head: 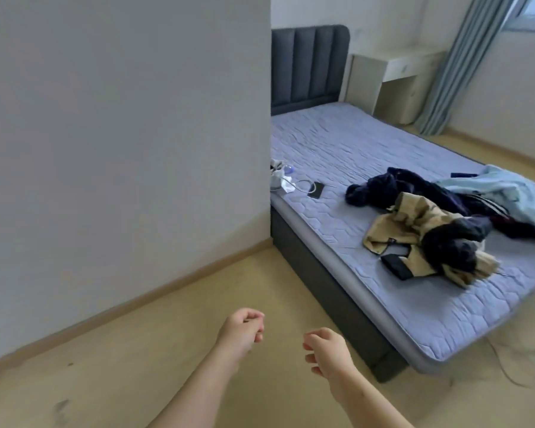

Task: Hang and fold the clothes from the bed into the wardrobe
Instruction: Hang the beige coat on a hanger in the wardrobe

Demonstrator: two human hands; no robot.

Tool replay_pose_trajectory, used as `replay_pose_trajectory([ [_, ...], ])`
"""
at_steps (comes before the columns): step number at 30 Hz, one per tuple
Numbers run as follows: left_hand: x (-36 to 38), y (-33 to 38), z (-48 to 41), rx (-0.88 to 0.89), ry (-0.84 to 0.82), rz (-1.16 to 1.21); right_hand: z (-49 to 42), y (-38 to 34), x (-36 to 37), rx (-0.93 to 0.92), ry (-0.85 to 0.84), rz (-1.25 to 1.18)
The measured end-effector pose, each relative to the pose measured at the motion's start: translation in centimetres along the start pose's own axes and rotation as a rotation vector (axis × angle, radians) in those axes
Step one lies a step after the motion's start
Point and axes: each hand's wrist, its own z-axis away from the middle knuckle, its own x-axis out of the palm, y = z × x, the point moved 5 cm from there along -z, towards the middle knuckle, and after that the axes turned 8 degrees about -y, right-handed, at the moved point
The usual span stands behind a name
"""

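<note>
Head view looks down across a bedroom floor (pixel 167 375) toward a bed (pixel 337 143) that runs from twelve o'clock out to four. Both bare forearms reach in from six o'clock, well short of the mattress. The left hand (pixel 243 330) hangs over the floor with its fingers loosely curled; its grip is slack and holds nothing. The right hand (pixel 328 350) sits just beside it at five o'clock in the same state, with a relaxed, narrow curl and nothing in the grip. The two hands are near each other but apart.

The clothes (pixel 430 217) lie in a loose heap on the mattress at about three o'clock, near the foot end and well apart from both hands. A dark navy garment (pixel 380 186) sprawls on the heap's headboard side. A tan garment (pixel 414 223) is crumpled at the near edge of the heap, with more dark cloth draped over it. A pale blue garment (pixel 507 193) spreads to the frame's right edge.

Further up the bed, at one o'clock, a dark phone (pixel 316 189) lies flat with a white cable (pixel 303 183) looping from it to a small jumble of pale items (pixel 278 177) — too blurred to tell apart. A grey padded headboard (pixel 309 66) stands at twelve o'clock. A plain wall (pixel 121 149) fills nine to eleven. A pale bench (pixel 396 75) and a blue-grey curtain (pixel 464 66) stand at two o'clock.
</note>
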Motion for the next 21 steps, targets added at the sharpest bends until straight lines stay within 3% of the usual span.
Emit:
replay_pose_trajectory([
  [10, 13.3, 8.8, -11.0, -0.003, -0.216, -0.102, -8.0, -0.6, -14.5, 0.095, 0.194, -0.203],
  [21, 25.1, 22.4, -27.2, 0.001, -0.379, -0.179, -19.4, -7.8, -27.4, 0.159, 0.346, -0.286],
])
